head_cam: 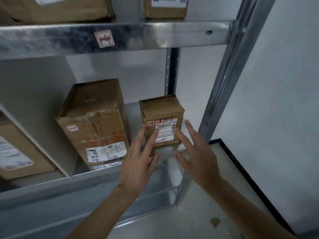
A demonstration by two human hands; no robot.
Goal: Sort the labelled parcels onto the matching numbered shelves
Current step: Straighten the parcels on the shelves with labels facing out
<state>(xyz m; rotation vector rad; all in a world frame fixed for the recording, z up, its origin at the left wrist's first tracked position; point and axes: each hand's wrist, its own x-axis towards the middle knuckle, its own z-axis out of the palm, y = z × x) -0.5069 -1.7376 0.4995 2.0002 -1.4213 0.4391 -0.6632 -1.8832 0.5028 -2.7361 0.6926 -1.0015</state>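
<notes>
A small brown parcel is shown standing on the metal shelf, near the shelf's front edge and just left of the right-hand upright. A white barcode label and a small red-bordered tag are carried on its front face, with handwriting above the label. The left hand is seen directly before the parcel, its fingers straight and spread apart; the fingertips are overlapped with the parcel's lower front face, though actual contact cannot be confirmed. The right hand is held at the parcel's right front corner, fingers likewise straight and apart, nothing being gripped by either. To the left of the left fingers, a larger, worn carton is placed on the same shelf, its label marked by hand. Above the fingers, the front beam of the next shelf is marked with a red-bordered tag, and two further cartons are stored there. Further left, beyond a divider panel, another carton is visible.
</notes>
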